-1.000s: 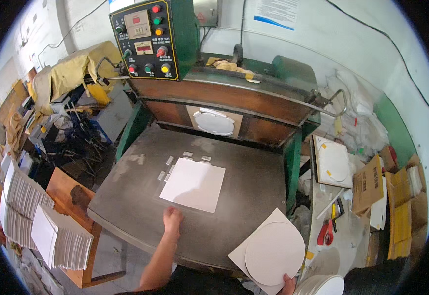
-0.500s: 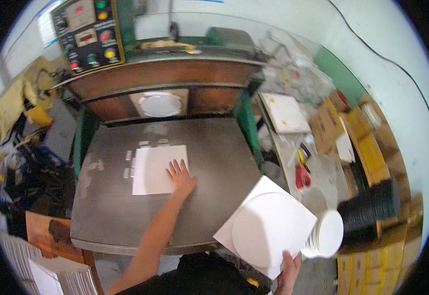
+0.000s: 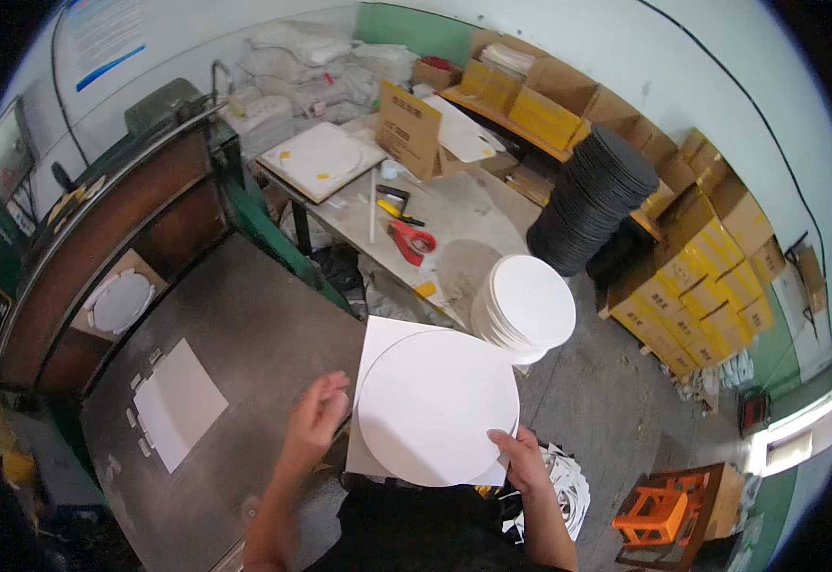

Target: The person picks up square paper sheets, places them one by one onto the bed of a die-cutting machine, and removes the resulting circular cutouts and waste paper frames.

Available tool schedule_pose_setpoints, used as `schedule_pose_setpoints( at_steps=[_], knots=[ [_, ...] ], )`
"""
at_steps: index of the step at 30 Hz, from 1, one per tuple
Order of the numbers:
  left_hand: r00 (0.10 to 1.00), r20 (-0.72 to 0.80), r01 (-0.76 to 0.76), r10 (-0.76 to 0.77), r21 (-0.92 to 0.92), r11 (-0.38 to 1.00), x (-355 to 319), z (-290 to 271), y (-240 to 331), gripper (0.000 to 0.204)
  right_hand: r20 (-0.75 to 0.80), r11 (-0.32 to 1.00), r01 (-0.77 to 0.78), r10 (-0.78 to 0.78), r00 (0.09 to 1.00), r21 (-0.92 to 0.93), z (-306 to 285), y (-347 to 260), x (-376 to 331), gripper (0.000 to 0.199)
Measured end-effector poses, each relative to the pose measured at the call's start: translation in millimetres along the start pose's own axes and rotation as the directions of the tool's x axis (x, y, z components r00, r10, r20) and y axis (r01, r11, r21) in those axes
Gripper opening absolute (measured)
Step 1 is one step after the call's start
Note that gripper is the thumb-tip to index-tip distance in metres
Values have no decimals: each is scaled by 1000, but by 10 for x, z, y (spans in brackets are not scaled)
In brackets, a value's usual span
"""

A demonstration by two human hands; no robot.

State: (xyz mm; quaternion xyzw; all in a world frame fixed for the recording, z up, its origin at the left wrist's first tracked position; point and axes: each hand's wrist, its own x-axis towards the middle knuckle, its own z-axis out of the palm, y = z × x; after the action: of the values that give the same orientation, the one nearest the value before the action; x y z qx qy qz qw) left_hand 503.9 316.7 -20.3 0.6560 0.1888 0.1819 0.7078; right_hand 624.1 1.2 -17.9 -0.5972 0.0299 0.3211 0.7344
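Observation:
My right hand (image 3: pixel 523 459) grips the lower right edge of a white round disc (image 3: pixel 435 405) lying on a white square sheet (image 3: pixel 371 338), with its thumb on top. The two are held together in front of my body. My left hand (image 3: pixel 319 415) is lifted just left of the sheet, slightly blurred, its fingers loosely bent and nothing in them. Another white square sheet (image 3: pixel 181 405) lies on the grey press bed (image 3: pixel 254 334), against several small white stops. A stack of white round discs (image 3: pixel 533 303) stands on the table corner, just beyond the held sheet.
Red-handled scissors (image 3: pixel 411 243) and a yellow-black tool (image 3: pixel 399 210) lie on the side table (image 3: pixel 478 205). Behind it rise a tall pile of black discs (image 3: pixel 595 195) and stacked cartons (image 3: pixel 697 296). An orange stool (image 3: pixel 651 515) stands lower right; white paper scraps (image 3: pixel 564 491) lie below my right hand.
My left hand has come off the sheet on the press bed, which stays there. The view has turned right. The held disc and sheet are now before my body, with my left hand beside them.

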Motion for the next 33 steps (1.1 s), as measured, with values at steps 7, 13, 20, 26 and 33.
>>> schedule_pose_setpoints(
  at_steps=[7,13,20,26,33],
  knots=[
    [934,118,345,-338,-38,938,24,803,-158,40,27,970,-155,153,988,187,-732,78,196,36],
    [884,81,414,-460,323,851,312,1656,-652,41,35,911,-283,286,958,301,-1648,-21,292,37],
    [492,521,775,-698,104,623,561,3040,-509,47,-187,948,-166,221,957,273,-2712,-283,-98,32],
    [682,668,311,-297,103,945,841,3964,-736,40,-643,999,7,-33,765,-43,-4001,81,-750,31],
    [866,398,471,-301,-451,759,1900,3635,-716,43,-865,804,-387,-501,-30,-452,-4865,-4,-1988,36]
  ],
)
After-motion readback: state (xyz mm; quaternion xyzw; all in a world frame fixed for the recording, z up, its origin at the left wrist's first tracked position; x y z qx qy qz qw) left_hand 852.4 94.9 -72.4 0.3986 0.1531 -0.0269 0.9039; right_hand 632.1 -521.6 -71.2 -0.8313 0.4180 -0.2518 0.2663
